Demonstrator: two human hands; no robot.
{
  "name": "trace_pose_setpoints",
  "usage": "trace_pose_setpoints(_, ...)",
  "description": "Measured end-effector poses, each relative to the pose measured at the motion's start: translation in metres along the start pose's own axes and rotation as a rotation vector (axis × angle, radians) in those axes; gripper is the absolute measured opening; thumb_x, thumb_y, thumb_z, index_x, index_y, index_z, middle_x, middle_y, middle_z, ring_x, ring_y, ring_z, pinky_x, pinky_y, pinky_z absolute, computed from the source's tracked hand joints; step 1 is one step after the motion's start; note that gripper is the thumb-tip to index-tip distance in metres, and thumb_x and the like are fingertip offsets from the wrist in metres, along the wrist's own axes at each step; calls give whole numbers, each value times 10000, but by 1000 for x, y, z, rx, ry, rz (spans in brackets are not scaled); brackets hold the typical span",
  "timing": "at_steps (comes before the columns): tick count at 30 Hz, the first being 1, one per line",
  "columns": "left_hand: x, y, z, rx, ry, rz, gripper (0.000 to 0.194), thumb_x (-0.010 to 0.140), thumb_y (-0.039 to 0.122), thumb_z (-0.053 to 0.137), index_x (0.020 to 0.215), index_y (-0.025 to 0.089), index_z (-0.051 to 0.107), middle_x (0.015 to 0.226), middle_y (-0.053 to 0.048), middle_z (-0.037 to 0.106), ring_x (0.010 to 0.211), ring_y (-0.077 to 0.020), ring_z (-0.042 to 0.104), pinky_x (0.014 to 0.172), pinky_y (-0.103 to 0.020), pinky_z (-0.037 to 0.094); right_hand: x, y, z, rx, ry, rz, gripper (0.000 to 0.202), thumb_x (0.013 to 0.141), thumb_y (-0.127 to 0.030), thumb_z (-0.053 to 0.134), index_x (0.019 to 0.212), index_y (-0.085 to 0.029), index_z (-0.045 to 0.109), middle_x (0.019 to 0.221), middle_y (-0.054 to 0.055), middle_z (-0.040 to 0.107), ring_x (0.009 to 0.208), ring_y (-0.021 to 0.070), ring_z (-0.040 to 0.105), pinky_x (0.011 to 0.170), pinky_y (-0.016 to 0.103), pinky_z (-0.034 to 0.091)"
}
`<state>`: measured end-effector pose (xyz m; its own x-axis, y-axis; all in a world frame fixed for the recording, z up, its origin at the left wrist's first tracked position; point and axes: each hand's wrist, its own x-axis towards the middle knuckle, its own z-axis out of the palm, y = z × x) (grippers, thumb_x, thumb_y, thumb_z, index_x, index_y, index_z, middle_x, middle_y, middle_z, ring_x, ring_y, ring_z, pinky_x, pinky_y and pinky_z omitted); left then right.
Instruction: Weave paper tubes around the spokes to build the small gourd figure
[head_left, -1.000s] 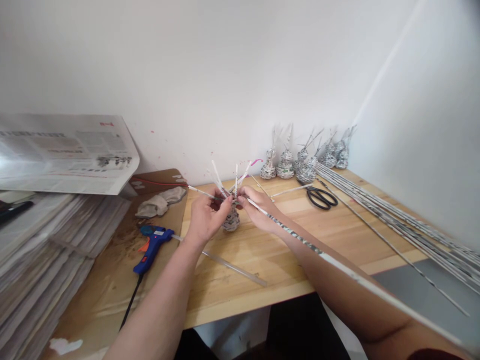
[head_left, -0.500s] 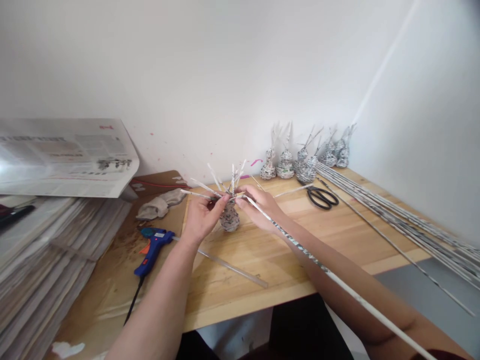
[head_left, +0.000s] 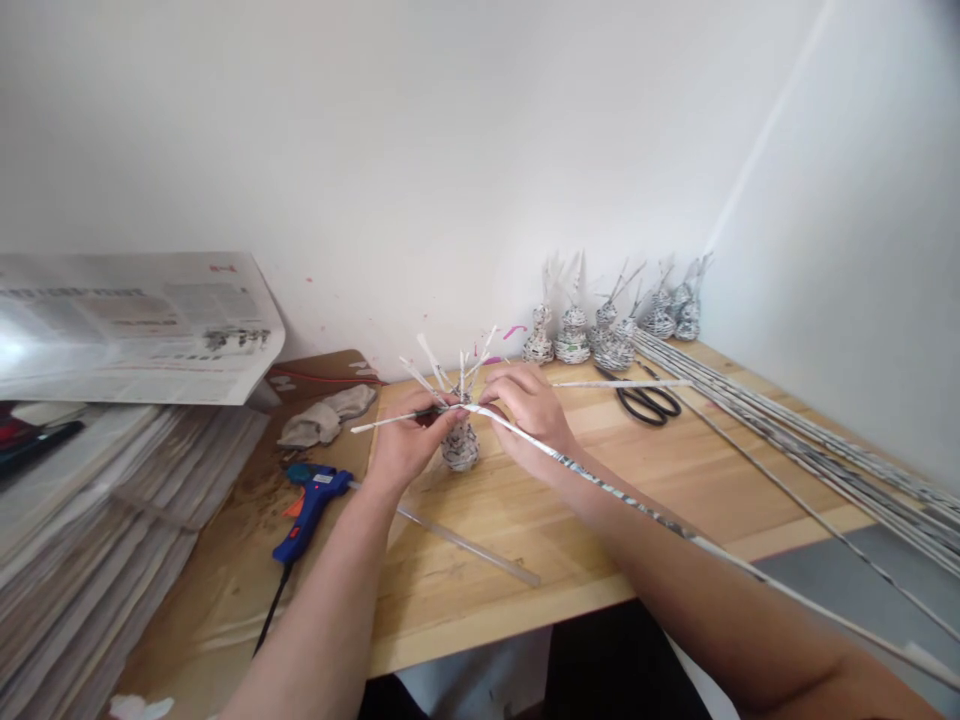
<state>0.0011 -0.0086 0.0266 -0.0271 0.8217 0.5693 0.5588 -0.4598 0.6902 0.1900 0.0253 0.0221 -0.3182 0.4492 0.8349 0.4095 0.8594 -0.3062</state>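
Note:
A small gourd-shaped piece woven from rolled newspaper (head_left: 460, 448) stands at the middle of the table, with several paper spokes fanning out from its top. My left hand (head_left: 409, 440) is closed on its neck, the thumb pressing the end of a long paper tube (head_left: 592, 480) there. That tube slants down over my right forearm to the lower right. Just right of the neck, my right hand (head_left: 529, 405) is closed, thumb and finger pinched at a paper spoke (head_left: 622, 384) that sticks out to the right behind it. The fingertips partly hide the weave.
Several finished-looking woven gourds (head_left: 573, 335) line the wall. Black scissors (head_left: 649, 400) lie beside a bundle of paper tubes (head_left: 795, 440). At left are a blue glue gun (head_left: 307, 515), a cloth glove (head_left: 326, 415) and stacked newspapers (head_left: 172, 540). A clear glue stick (head_left: 472, 545) lies in front.
The right-hand spoke now lies flatter and reaches farther right. My right hand's fingers have lifted and curled near the neck, while the long tube has swung slightly to the right.

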Motion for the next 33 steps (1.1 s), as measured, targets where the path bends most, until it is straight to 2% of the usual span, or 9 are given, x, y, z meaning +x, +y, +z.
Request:
trace_pose_setpoints(4,-1,-1,2,-6,8,-15,147,781,320,714,815,178,731,762,-29,713,656,-139,615,584,-237,468,3,-4,-6,-205,88,-63,160,861,-326,665,742,-219,678,874,68,638,930,231,500,859,369,438)
trace_pose_setpoints(7,-2,-3,3,-42,17,-33,145,783,317,710,814,175,714,768,-22,703,652,-134,606,590,-237,466,2,-6,-8,-260,25,-94,234,868,-357,652,689,-211,691,724,57,607,812,215,488,781,364,430)
trace_pose_setpoints(10,-3,-5,3,-153,3,-66,163,771,323,726,822,172,694,778,-19,695,684,-140,616,632,-244,487,-2,-5,-2,-115,-76,23,191,919,-267,574,821,-206,726,702,38,592,731,173,519,688,314,432)
trace_pose_setpoints(12,-4,-6,2,-246,-41,-79,174,763,321,738,832,171,685,790,-19,696,714,-148,628,670,-253,502,-5,-3,4,56,-80,134,181,927,-220,549,937,-205,729,735,29,604,668,140,534,616,276,428)
trace_pose_setpoints(17,-5,-7,4,-310,-157,-71,164,759,299,752,846,170,703,825,-42,704,777,-175,645,729,-280,515,-3,4,7,351,-44,234,134,870,-218,628,920,-212,753,813,46,690,699,143,612,637,265,476)
trace_pose_setpoints(23,-4,-5,4,-340,-197,-21,164,758,335,755,794,179,718,820,-67,706,782,-195,650,754,-322,523,1,11,-1,553,-379,381,225,889,-326,607,1052,-259,747,1016,41,749,942,197,690,832,327,518)
trace_pose_setpoints(26,-3,-3,4,-316,-205,4,177,758,358,752,778,185,723,796,-63,706,743,-185,645,726,-311,526,2,12,-4,573,-414,474,252,843,-361,660,1034,-223,748,867,29,745,778,171,682,684,278,505)
trace_pose_setpoints(29,-3,0,5,-291,-196,20,175,756,360,753,770,187,731,768,-57,705,725,-180,644,714,-303,529,4,12,-8,488,-429,489,206,815,-334,676,940,-184,745,641,-14,651,556,108,550,516,227,386)
trace_pose_setpoints(33,-4,2,7,-291,-193,18,187,750,367,755,751,183,718,778,-61,706,737,-184,648,719,-308,530,4,11,-9,608,-454,591,207,755,-334,725,851,-163,659,595,-43,578,511,80,484,476,202,346)
